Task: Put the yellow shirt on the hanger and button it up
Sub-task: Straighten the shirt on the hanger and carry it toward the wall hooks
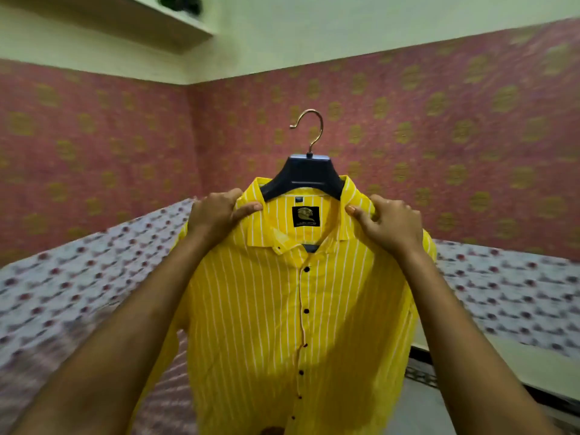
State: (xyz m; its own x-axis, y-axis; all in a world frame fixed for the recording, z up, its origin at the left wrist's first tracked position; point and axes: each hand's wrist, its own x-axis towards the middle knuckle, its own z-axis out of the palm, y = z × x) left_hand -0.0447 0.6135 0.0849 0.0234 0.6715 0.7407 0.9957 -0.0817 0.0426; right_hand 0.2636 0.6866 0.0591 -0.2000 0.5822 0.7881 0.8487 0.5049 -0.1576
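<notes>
I hold the yellow shirt (292,315) up in front of me, on its dark hanger (303,178). Its long axis runs vertically: collar at the top, hem dropping out of view at the bottom. The front faces me, and the placket with its row of dark buttons (306,311) runs down the middle, done up as far as I can see; the collar button is open. The hanger's metal hook (309,128) points straight up, its tip curling to my left. My left hand (219,211) pinches the collar at the left shoulder, and my right hand (387,221) grips the collar at the right shoulder. Behind the shirt lies a bed with a patterned sheet (502,287), against pink patterned walls (439,127). A shelf (150,23) juts out high on the left.
</notes>
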